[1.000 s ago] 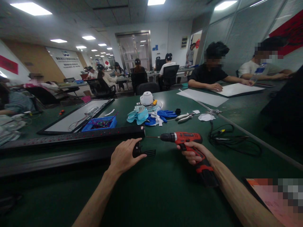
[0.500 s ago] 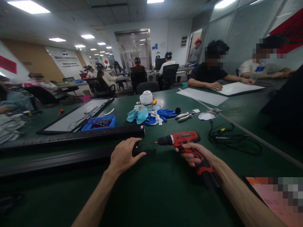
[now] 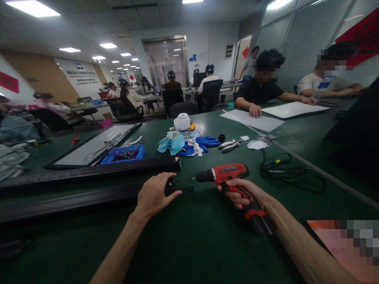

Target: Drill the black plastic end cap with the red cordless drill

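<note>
My right hand (image 3: 239, 193) is wrapped around the handle of a red and black cordless drill (image 3: 231, 172), a finger by the trigger. Its long thin bit points left, and the tip reaches the end of a long black bar (image 3: 89, 201) lying on the green table. My left hand (image 3: 155, 193) grips that end of the bar, fingers over the top and thumb on the near side. A black slotted piece (image 3: 187, 190) sticks out to the right from the bar's end. Whether a screw sits at the bit's tip is too small to tell.
Behind lies a second black bar (image 3: 118, 169) with red dots. Beyond it are a blue tray (image 3: 139, 153) of wires, light-blue fan blades (image 3: 171, 142), blue gloves (image 3: 207, 141), pliers (image 3: 230, 146) and a black cable (image 3: 291, 173). A person in black (image 3: 263, 88) sits across the table.
Both my hands and the drill hold nearly the same place; the view has shifted slightly. The person across the table has moved a hand onto the white sheet.
</note>
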{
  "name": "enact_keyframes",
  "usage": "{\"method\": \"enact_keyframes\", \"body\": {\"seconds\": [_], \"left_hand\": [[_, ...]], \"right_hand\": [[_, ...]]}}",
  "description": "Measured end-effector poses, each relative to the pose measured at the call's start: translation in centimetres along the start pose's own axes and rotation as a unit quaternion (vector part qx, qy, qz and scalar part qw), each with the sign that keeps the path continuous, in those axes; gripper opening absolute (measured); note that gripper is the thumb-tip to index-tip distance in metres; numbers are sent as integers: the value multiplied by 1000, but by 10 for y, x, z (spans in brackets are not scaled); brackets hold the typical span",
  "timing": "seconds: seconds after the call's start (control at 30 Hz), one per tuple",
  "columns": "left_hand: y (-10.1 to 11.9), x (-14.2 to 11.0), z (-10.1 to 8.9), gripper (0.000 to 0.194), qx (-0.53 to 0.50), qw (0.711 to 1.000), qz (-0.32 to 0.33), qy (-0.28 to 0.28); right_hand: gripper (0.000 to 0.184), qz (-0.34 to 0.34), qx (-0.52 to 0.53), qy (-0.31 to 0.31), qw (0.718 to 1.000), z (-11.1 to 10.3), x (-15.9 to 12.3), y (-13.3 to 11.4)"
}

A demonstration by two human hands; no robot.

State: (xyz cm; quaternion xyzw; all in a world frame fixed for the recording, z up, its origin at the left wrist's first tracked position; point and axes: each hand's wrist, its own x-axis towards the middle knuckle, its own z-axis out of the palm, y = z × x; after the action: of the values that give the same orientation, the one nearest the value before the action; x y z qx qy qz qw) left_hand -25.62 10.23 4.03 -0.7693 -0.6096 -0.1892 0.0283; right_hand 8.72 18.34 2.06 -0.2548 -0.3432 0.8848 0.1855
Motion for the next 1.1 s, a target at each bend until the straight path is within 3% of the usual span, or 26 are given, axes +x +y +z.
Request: {"method": "enact_keyframes", "body": {"seconds": [0.37,0.53,0.67,0.9,1.0,1.1], "left_hand": [[-1,0,0,55,-4,1000,1,-3],[-2,0,-7,67,-70,997,8,-11],[-5,9,-18,35,-99,994,47,-14],[2,68,-33,16,-1,980,149,-133],[13,95,-28,8,47,956,158,-241],[18,115,-14,10,75,936,160,-304]], "right_hand": [[21,4,4,-4,1000,3,-2,-2],[21,-14,35,-35,999,-3,-1,-1],[23,-27,80,-65,994,-15,3,1],[22,-66,140,-82,984,-20,3,2],[22,-68,142,-84,984,-20,3,2],[21,-71,148,-79,983,-21,4,2]]}}
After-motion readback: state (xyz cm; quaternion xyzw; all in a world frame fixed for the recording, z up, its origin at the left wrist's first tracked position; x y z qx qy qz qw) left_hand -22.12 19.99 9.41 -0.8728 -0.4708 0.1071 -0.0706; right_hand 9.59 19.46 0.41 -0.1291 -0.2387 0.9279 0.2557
